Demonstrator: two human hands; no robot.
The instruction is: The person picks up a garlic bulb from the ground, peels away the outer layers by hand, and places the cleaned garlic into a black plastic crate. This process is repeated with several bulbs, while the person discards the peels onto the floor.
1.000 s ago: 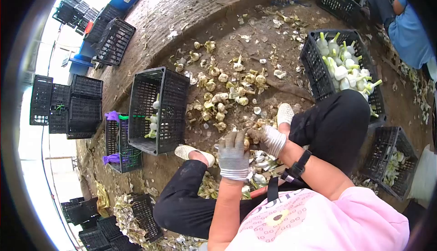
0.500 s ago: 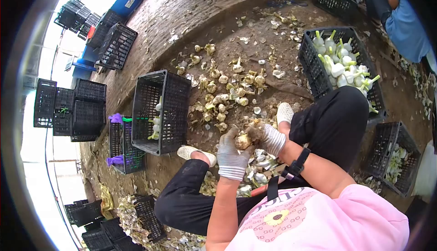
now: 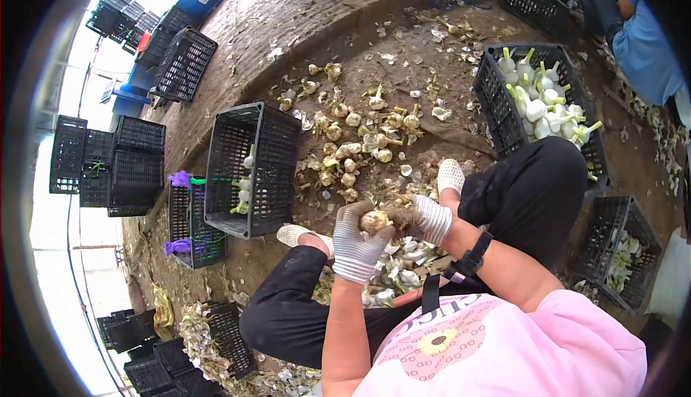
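A soiled garlic bulb (image 3: 376, 221) is gripped by my left hand (image 3: 358, 242), which wears a striped glove with dirty fingers. Close on its right, my right hand (image 3: 425, 220), gloved alike, has its fingers bent together at the bulb's stem side; what they pinch there is hidden. Unpeeled bulbs (image 3: 353, 119) lie scattered on the ground beyond my hands. Peeled skins and stalks (image 3: 409, 256) are heaped beneath my hands. White trimmed garlic (image 3: 536, 109) fills much of a black crate (image 3: 497, 113) at the right.
Another black crate (image 3: 273, 174) on the left holds a few white bulbs. A crate with green scraps (image 3: 628, 253) stands at lower right. Crates are stacked (image 3: 137, 167) at far left. A person in blue (image 3: 648, 55) sits at upper right. My bent legs flank the skins.
My left hand has shifted slightly up and left with the bulb, and its grip on it looks turned. The view has moved a little. My right hand stays close beside the bulb.
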